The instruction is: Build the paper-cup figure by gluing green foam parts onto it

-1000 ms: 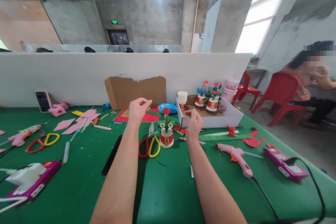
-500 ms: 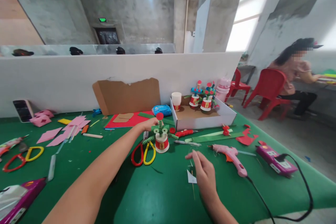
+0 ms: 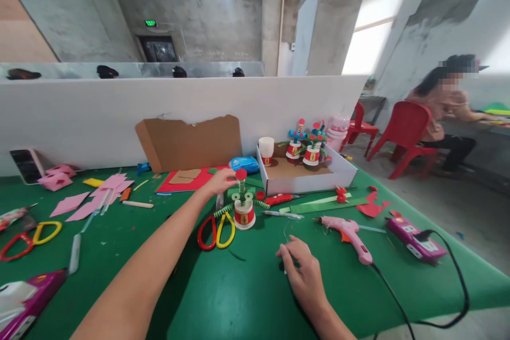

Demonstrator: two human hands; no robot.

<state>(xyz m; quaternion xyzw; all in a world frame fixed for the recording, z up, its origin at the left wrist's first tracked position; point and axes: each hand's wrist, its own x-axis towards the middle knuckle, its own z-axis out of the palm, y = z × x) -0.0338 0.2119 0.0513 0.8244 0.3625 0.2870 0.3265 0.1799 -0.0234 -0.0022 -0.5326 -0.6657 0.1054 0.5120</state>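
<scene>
A paper-cup figure (image 3: 244,214) with a green body, green spring arms and a red disc on top stands upright at the middle of the table. Just behind and left of it is my left hand (image 3: 221,180), its fingers partly hidden, so its hold on the figure is unclear. My right hand (image 3: 301,265) is low over the table, right of the figure, fingers bent, with a small piece barely showing under the fingertips. Scissors with red and yellow handles (image 3: 226,230) lie beside the figure. A pink glue gun (image 3: 350,234) rests on the right.
An open white box (image 3: 311,183) at the back holds cup figures and stacked cups. Pink paper pieces (image 3: 71,204) lie left. A purple power box (image 3: 416,241) with a black cable is at right. A person sits on a red chair (image 3: 407,127) beyond the table.
My right hand has turned lower, and the white paper piece and thin stick beneath it are now mostly out of sight. My left hand has shifted slightly up and left from the figure.
</scene>
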